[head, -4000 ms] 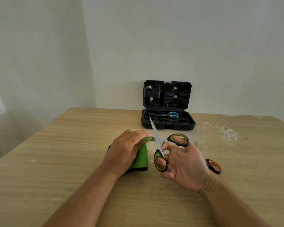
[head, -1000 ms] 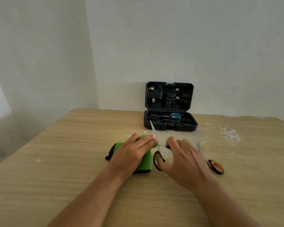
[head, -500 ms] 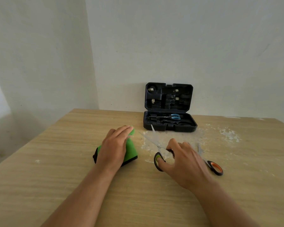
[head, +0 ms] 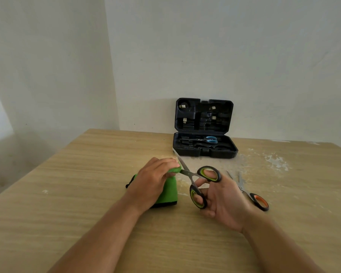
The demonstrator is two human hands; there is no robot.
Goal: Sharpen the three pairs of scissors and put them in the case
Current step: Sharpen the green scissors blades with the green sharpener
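1. My right hand [head: 222, 200] is holding the green scissors [head: 197, 180], thumb and finger through the loops, blades splayed wide.
2. My left hand [head: 154, 180] is keeping its grip curled over the green sharpener [head: 168, 191], pinning it to the tabletop [head: 67, 194]; one blade is sitting at its top end.
3. Risk: left fingertips are lying just beside the blade, so a slip is likely cutting them.
4. Risk: sharpener sliding if my downward press is easing.
5. Orange scissors [head: 252, 194] are waiting to the right; blue scissors [head: 207, 139] are lying in the case [head: 205, 150].
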